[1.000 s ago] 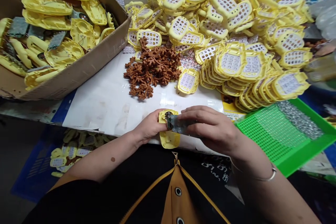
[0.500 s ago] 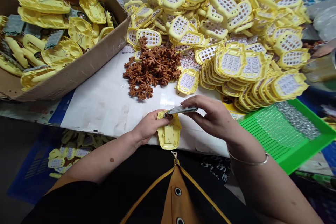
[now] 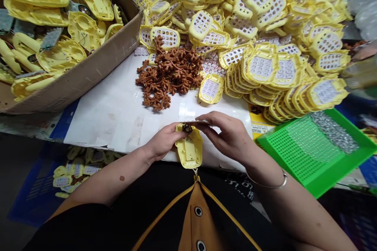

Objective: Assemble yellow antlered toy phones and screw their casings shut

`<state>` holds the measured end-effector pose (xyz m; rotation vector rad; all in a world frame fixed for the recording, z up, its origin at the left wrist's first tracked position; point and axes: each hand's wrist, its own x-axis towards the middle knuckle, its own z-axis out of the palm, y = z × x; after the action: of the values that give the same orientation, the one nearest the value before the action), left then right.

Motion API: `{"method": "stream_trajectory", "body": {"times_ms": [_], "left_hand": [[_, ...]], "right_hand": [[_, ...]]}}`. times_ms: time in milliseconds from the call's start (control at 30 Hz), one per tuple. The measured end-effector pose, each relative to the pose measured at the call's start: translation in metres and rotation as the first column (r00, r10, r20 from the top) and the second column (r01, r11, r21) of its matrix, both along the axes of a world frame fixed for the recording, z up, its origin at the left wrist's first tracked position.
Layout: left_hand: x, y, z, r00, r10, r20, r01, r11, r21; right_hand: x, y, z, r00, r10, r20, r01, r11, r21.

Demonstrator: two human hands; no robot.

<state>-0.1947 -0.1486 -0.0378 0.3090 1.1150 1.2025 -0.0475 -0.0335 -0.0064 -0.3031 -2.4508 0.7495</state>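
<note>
Your left hand (image 3: 160,143) has its fingers closed on the upper left rim of a yellow shell (image 3: 191,153). It holds the shell at the near edge of the white-covered counter (image 3: 118,110), just beyond your zipped front. The shell's hollow inside faces up, and a small round dark part (image 3: 186,128) sits at its far end.

Your right hand (image 3: 229,135) comes in from the right. Its fingers are pinched on a thin board (image 3: 198,122) that shows only edge-on, lying level across the far end of the shell. You cannot tell whether the board touches the round part or sits just above it. A silver bracelet (image 3: 269,184) circles your right wrist.

Past your hands, near the middle of the counter, lies a heap of brown rubber pieces (image 3: 169,72). One yellow keypad front (image 3: 210,88) lies just beside it on the right. A big pile of keypad fronts (image 3: 265,27) fills the far right of the counter, partly stacked in rows along its near side.

At the far left corner a cardboard box (image 3: 88,72) holds more yellow shells (image 3: 59,51) mixed with grey boards. At the near right corner a green tray (image 3: 303,153) carries silver screws (image 3: 334,131) along its far side. Below the counter's near left edge, a blue crate (image 3: 32,196) holds yellow parts.
</note>
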Motion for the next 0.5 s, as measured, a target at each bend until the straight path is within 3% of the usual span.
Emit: {"method": "stream_trajectory", "body": {"times_ms": [133,367,433,500], "left_hand": [[-0.001,0.001,0.0,0.998,0.056,0.002,-0.056,0.998,-0.01],[-0.002,0.001,-0.001,0.999,0.029,0.014,-0.029,0.999,0.028],[-0.002,0.001,-0.001,0.999,0.049,0.022,-0.05,0.998,0.025],[-0.001,0.001,0.0,0.997,0.076,0.033,-0.077,0.997,0.019]], "right_hand": [[0.002,-0.004,-0.009,1.0,0.013,0.016,-0.013,0.999,-0.039],[0.006,-0.009,-0.016,0.997,-0.063,-0.046,0.057,0.989,-0.135],[0.007,-0.013,-0.017,0.997,-0.021,-0.08,0.014,0.996,-0.092],[0.009,-0.019,-0.02,0.995,0.005,-0.097,-0.002,0.999,0.034]]}}
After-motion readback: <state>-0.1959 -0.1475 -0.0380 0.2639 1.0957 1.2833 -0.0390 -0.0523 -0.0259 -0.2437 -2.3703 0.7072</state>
